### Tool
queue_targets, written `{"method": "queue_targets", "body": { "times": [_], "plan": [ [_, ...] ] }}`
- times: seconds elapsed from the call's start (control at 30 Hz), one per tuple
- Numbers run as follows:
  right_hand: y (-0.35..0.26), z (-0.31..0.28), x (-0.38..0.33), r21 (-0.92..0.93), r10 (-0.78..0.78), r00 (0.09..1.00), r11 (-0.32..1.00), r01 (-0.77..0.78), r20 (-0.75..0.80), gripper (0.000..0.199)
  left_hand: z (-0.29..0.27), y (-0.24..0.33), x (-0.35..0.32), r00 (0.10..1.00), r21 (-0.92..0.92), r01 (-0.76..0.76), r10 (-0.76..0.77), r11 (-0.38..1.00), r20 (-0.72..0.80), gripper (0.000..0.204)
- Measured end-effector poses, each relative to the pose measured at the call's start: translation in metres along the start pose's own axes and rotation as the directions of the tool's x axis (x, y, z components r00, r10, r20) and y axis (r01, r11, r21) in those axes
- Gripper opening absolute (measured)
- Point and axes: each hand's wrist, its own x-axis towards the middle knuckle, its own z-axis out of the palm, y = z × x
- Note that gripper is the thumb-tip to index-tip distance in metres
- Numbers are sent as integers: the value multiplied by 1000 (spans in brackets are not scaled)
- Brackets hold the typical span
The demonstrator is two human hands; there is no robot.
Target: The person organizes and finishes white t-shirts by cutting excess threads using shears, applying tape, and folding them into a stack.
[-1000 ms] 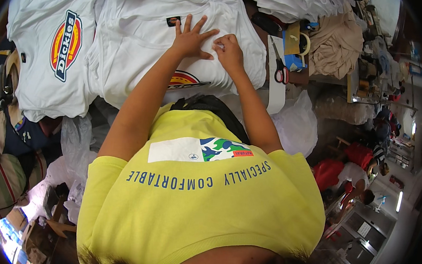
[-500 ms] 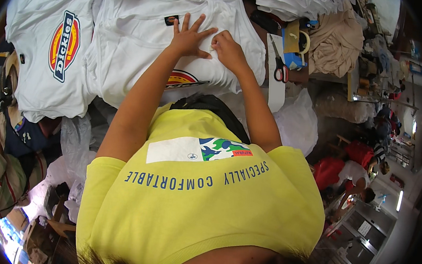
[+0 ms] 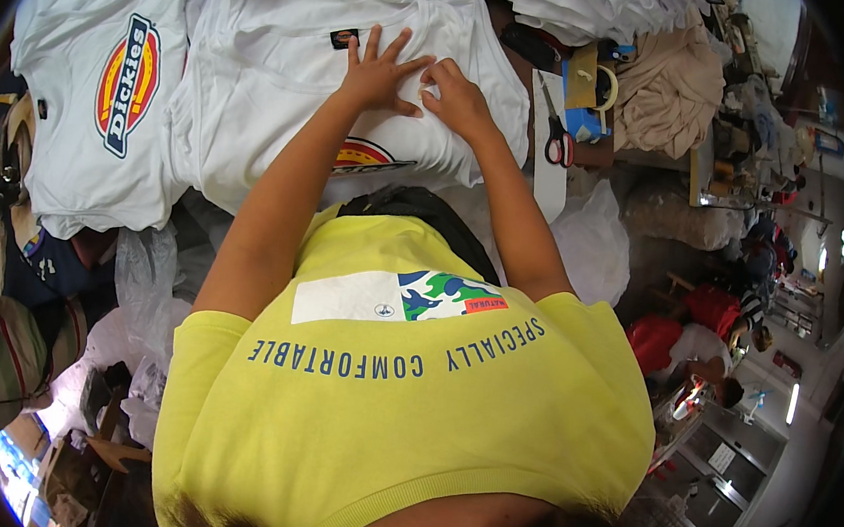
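A crowded worktable piled with white garments, and in the middle lies a white cotton T-shirt [image 3: 289, 61], spread flat. The left hand [image 3: 379, 69] presses on it, fingers splayed wide; the right hand [image 3: 457, 96], fingers curled, pinches the fabric just beside. Red-handled scissors [image 3: 556, 140] rest nearby to the right.

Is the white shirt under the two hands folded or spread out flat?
Folded. The white shirt shows doubled edges, and its coloured print is half hidden under a fold. The left hand and right hand press flat on it.
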Motion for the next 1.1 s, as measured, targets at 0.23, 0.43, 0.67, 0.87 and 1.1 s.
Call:
{"method": "queue_targets", "body": {
  "times": [0.23,0.43,0.67,0.87,1.1],
  "plan": [
    [-1,-1,3,7,16,1000,1000,-16,2,22,-2,-1,1,1000,-9,12,-12,1000,19,97],
    [5,-5,4,194,100,991,974,-114,84,15,-3,-1,1,1000,-4,6,-6,1000,6,97],
    [26,-22,-14,572,157,971,786,-232,178,12,-4,2,-1,1000,-6,11,-10,1000,21,97],
    [-8,-1,3,-31,113,993,993,-112,25,12,-2,-1,1,1000,-21,-1,1,1000,7,97],
    [4,-1,3,-53,15,1000,999,-14,9,22,1,-1,1,1000,-13,-5,5,1000,6,97]
  ]
}}
